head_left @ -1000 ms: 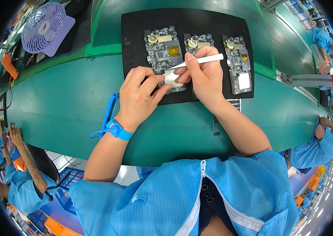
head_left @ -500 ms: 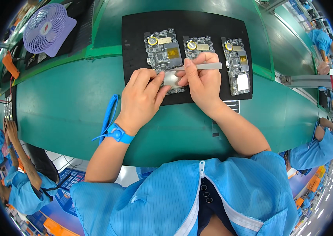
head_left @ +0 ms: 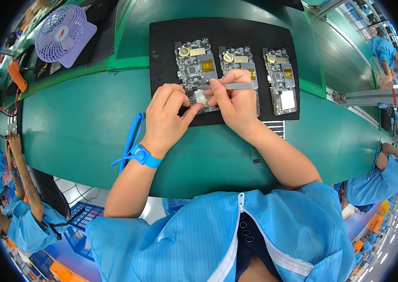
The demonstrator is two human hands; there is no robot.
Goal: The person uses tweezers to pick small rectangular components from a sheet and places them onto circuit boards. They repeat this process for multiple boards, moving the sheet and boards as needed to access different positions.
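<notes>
Working from the head view, we have our left hand (head_left: 168, 115) resting on the black mat (head_left: 161, 56), fingers curled and the thumb tip touching a small pale square piece (head_left: 200, 97) that sits on the lower part of the left circuit board (head_left: 194, 63). Our right hand (head_left: 236, 101) is closed in a pinch round a pair of metal tweezers (head_left: 229, 86), whose tips point left toward that same piece; whether the tips actually clamp it we cannot tell.

We judge the work to be early: the left board is the one in hand, its pale piece apparently being seated or peeled. The right circuit board (head_left: 281, 77), at the mat's right side, already shows a bare white square, and the middle circuit board (head_left: 236, 56) is half hidden under our right hand, so its state stays unclear.

Counting: three boards on the mat, one mat, one pair of tweezers, one blue wrist strap (head_left: 145, 156) with a coiled lead, and one lilac fan (head_left: 62, 33) well to the left of the mat
</notes>
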